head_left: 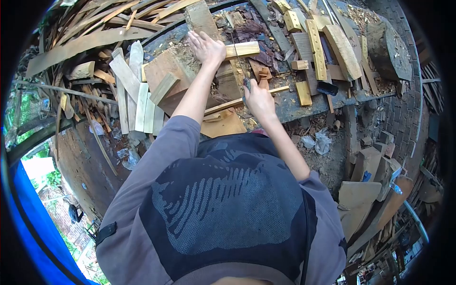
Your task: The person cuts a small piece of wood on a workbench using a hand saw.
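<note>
- The left hand (207, 47) is laid flat, fingers spread, on a light wooden block (243, 49) at 12 o'clock on the workbench (304, 108)
- The right hand (259, 99) is closed around a dark-handled tool (246, 84), just at 5 o'clock of the block
- A long perforated wooden strip (315, 47) is seen at 3 o'clock of the block
- Loose planks (137, 90) are stacked at 9 o'clock

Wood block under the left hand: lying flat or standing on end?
Flat. The wood block lies lengthwise on the workbench, with the left hand pressing down on one end.
</note>
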### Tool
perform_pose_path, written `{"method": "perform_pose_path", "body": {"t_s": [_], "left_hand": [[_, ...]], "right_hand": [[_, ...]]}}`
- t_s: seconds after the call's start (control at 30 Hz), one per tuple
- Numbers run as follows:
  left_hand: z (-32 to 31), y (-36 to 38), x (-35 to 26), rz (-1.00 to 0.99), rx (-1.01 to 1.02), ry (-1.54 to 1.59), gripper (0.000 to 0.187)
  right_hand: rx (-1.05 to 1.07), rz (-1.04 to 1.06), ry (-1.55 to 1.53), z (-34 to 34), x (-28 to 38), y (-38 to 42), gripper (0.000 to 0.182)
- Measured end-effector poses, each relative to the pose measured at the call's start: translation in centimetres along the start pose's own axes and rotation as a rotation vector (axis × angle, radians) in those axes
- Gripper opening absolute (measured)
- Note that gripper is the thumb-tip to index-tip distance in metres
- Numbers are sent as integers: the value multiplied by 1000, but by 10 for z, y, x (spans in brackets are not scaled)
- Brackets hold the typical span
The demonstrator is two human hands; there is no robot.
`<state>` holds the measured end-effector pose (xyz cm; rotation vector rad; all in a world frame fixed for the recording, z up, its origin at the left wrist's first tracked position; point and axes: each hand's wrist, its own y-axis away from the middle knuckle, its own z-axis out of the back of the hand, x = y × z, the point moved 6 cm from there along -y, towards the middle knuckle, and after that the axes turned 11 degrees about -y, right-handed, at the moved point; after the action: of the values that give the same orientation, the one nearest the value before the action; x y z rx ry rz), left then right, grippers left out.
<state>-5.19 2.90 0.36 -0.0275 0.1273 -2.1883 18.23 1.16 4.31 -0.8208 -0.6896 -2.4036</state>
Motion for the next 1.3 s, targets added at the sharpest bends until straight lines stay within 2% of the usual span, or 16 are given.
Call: {"method": "perform_pose_path", "body": {"t_s": [0.1,0.2,0.4,0.43,0.53,0.67,0.7,0.8,1.07,1.1,1.3], "left_hand": [[0,5,-4,-145,-66,124,64],[0,9,8,-183,-30,191,65],[-5,13,24,-16,79,169,68],[-2,12,25,-40,4,222,69],[10,17,31,18,-173,78,70],[17,33,36,98,-40,150,62],[16,31,36,91,21,153,59],[13,23,37,39,-132,132,61],[1,22,38,36,-149,125,63],[-2,22,39,45,-153,39,59],[0,22,39,48,-192,137,59]], "right_hand": [[-18,7,-72,-23,-7,7,27],[-9,28,-68,-35,-8,5,25],[41,46,-55,-36,8,2,27],[45,42,-33,-36,7,0,25],[53,23,-13,-34,11,0,25],[66,4,10,-36,10,0,25],[67,7,7,-36,8,0,25],[85,19,10,-36,11,-4,26],[130,-3,44,-14,44,-9,31],[133,9,44,-10,41,-14,32],[139,53,55,-4,14,-35,33]]}}
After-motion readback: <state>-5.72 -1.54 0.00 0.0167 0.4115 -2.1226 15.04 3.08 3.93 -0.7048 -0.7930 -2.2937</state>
